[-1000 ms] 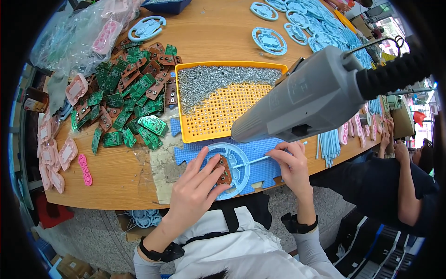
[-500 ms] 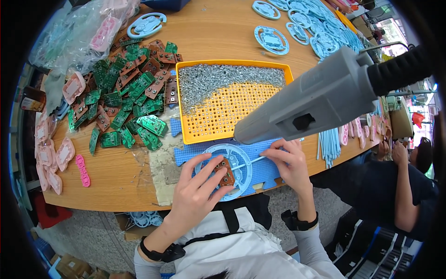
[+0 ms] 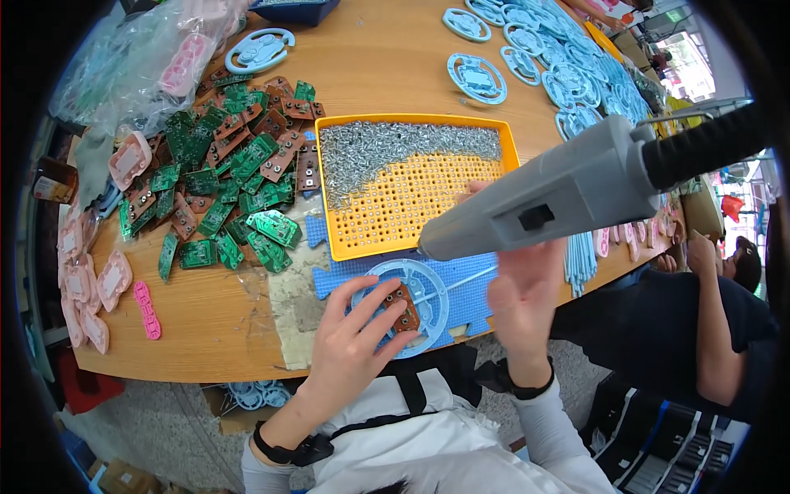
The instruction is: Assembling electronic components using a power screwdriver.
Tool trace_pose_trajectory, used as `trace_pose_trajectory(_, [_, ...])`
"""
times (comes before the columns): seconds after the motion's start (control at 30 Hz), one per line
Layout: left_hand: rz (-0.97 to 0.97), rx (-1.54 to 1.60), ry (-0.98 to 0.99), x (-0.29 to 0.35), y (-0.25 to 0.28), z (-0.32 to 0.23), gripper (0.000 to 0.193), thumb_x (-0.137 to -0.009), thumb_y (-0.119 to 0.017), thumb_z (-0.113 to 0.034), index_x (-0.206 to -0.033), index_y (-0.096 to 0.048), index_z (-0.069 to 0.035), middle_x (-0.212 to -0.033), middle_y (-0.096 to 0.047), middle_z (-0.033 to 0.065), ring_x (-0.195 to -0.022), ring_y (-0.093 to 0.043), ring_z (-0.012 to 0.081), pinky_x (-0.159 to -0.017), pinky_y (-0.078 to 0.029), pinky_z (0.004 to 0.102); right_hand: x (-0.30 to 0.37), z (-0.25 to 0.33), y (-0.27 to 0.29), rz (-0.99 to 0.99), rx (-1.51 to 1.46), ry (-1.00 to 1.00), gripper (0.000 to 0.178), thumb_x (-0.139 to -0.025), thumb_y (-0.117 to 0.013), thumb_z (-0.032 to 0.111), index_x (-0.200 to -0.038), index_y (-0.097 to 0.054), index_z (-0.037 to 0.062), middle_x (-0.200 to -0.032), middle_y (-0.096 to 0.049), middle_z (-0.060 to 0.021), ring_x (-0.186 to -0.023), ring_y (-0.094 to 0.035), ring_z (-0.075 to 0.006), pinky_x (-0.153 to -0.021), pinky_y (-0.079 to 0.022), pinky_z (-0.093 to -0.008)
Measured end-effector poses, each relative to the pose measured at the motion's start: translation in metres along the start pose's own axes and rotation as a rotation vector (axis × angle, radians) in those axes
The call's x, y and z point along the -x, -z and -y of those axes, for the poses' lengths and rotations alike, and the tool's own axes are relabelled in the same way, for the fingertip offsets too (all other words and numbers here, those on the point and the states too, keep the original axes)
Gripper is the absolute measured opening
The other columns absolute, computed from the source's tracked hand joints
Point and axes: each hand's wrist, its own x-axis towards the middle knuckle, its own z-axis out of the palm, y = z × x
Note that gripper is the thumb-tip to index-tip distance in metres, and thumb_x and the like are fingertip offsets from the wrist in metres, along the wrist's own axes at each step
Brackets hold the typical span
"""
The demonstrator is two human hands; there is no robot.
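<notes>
My left hand [image 3: 354,329] lies over a light-blue toy steering wheel part [image 3: 443,306], its fingers spread and touching a brown circuit board [image 3: 403,309] inside the ring. A thin light-blue stick [image 3: 473,277] reaches from inside the wheel out past its right rim. My right hand [image 3: 527,300], blurred, is raised at the grey electric screwdriver [image 3: 510,210], which hangs tilted over the work. Fingertips show beyond the tool's far side; the tool hides the rest, so whether they grip it cannot be told. Below the wheel is a blue foam mat [image 3: 473,305].
Behind the mat stands a yellow tray [image 3: 327,218] of small screws. Green and brown circuit boards [image 3: 251,156] are heaped to the left, near pink plastic parts [image 3: 113,276]. Blue wheel parts [image 3: 568,82] pile up far right, light-blue sticks [image 3: 579,263] nearer. A co-worker [image 3: 658,321] sits at right.
My right hand has let go of the light-blue stick and moved up to the screwdriver. My left hand stays on the circuit board. The whole view has shifted slightly.
</notes>
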Motion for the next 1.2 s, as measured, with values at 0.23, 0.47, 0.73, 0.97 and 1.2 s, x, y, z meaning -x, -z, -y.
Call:
trace_pose_trajectory(0.23, [-0.006,0.031,-0.017,-0.002,-0.001,0.002,0.036,-0.063,-0.077,-0.014,-0.093,-0.063,-0.001,-0.111,-0.059,0.0081,-0.103,-0.051,0.0305,-0.083,-0.047,0.0391,-0.028,-0.014,-0.012,0.093,0.206,0.014,0.05,-0.086,-0.059,0.042,-0.113,-0.041,0.0043,-0.069,-0.046,-0.003,-0.062,-0.048,-0.0116,-0.06,-0.041,-0.0251])
trace_pose_trajectory(0.47, [0.027,0.041,0.011,-0.004,0.0,0.003,0.036,-0.062,-0.077,-0.014,-0.093,-0.063,-0.001,-0.111,-0.058,0.0076,-0.103,-0.051,0.0297,-0.082,-0.047,0.038,-0.051,0.011,0.018,0.003,-0.165,0.129,0.065,-0.08,-0.042,0.07,-0.095,-0.043,0.0059,-0.052,-0.042,-0.0028,-0.037,-0.042,-0.0133,-0.037,-0.035,-0.0249])
trace_pose_trajectory(0.73, [0.072,0.029,0.054,-0.005,0.002,0.003,0.035,-0.061,-0.078,-0.014,-0.091,-0.064,-0.001,-0.112,-0.059,0.0081,-0.101,-0.051,0.0288,-0.08,-0.047,0.0365,-0.059,-0.017,0.03,0.315,-0.186,0.193,0.079,-0.071,-0.053,0.073,-0.104,-0.036,0.0034,-0.066,-0.051,-0.01,-0.055,-0.052,-0.0189,-0.051,-0.045,-0.0311])
trace_pose_trajectory(0.97, [0.094,0.026,0.068,-0.01,0.002,0.003,0.033,-0.06,-0.078,-0.013,-0.088,-0.065,-0.002,-0.108,-0.06,0.0093,-0.097,-0.053,0.0283,-0.078,-0.047,0.0344,-0.055,-0.018,0.036,0.281,-0.111,0.127,0.078,-0.068,-0.056,0.072,-0.103,-0.037,0.0045,-0.065,-0.05,-0.0073,-0.051,-0.049,-0.0177,-0.049,-0.042,-0.0296])
trace_pose_trajectory(1.2, [0.104,0.026,0.077,-0.011,0.002,0.003,0.032,-0.061,-0.078,-0.014,-0.088,-0.065,-0.002,-0.108,-0.061,0.0094,-0.097,-0.053,0.0281,-0.079,-0.046,0.0344,-0.053,-0.028,0.036,0.273,-0.221,0.148,0.081,-0.063,-0.07,0.062,-0.105,-0.038,0.0001,-0.071,-0.054,-0.0121,-0.06,-0.054,-0.0211,-0.055,-0.045,-0.0317])
